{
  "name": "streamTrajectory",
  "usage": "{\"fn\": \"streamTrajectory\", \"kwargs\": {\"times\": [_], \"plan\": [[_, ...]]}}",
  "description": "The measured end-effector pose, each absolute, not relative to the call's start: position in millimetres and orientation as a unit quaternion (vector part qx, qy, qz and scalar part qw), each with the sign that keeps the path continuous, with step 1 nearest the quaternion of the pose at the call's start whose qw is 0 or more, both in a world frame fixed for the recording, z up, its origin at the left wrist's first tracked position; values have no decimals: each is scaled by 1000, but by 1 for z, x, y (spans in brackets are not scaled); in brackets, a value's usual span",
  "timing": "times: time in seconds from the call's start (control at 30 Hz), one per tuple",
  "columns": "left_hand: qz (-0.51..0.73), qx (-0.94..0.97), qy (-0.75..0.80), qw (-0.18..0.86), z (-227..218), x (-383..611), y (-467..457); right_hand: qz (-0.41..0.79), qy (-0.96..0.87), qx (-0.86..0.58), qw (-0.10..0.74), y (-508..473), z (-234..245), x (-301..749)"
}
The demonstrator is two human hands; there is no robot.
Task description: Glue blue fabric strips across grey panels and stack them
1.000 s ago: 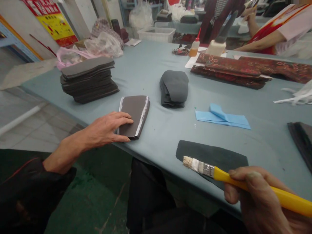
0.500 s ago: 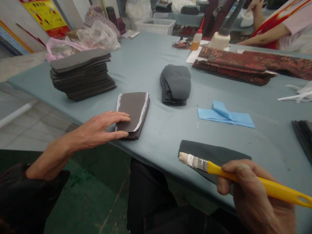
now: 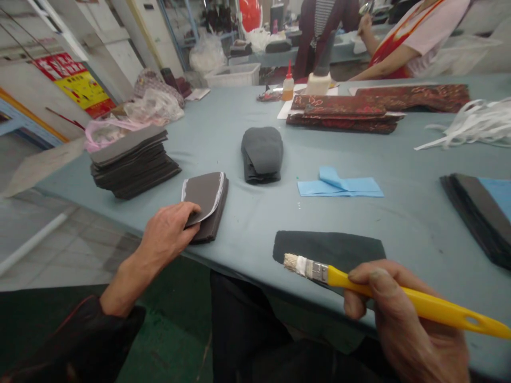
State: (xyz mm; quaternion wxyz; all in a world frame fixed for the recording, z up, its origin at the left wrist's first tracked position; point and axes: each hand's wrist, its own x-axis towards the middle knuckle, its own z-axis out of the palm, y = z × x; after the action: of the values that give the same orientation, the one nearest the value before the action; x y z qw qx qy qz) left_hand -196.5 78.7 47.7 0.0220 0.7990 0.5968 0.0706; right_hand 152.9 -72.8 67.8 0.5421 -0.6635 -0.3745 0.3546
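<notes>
My left hand [image 3: 170, 231] pinches the near edge of the top brown-grey piece [image 3: 204, 192], which has white paste along its edges. That edge is lifted a little off the small stack of dark pieces [image 3: 215, 223] under it. In my right hand [image 3: 403, 314] is a paintbrush [image 3: 423, 304] with a yellow handle, its bristles pointing left and white paste near the ferrule. Below and behind the brush lies a flat dark grey fabric piece [image 3: 327, 243], partly hidden by the brush and hand. A folded dark grey pile [image 3: 263, 151] rests farther back.
A tall stack of dark sheets [image 3: 133, 165] stands at the left. Folded blue strips [image 3: 341, 186] lie mid-table. Farther back are patterned red-brown cloths [image 3: 343, 114], a red-tipped bottle [image 3: 288, 88] and white strips [image 3: 479, 122]. Another dark pile [image 3: 475, 218] lies right. A co-worker [image 3: 411, 45] is across the table.
My left hand has closed on the near edge of the pasted top piece and raised it slightly. The view has tilted up and turned right. The brush stays in my right hand.
</notes>
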Motion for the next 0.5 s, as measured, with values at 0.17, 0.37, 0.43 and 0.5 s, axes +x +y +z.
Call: {"fn": "streamTrajectory", "kwargs": {"times": [0.17,0.37,0.43,0.5], "plan": [[134,760,633,-61,56,-194,81,281,-430,-623,590,-82,62,174],[183,712,663,-141,93,-192,75,223,-462,-574,638,-92,50,192],[191,715,658,-142,104,-187,68,204,-498,-548,640,-94,43,197],[200,728,643,-131,110,-187,61,180,-525,-523,647,-96,37,204]]}}
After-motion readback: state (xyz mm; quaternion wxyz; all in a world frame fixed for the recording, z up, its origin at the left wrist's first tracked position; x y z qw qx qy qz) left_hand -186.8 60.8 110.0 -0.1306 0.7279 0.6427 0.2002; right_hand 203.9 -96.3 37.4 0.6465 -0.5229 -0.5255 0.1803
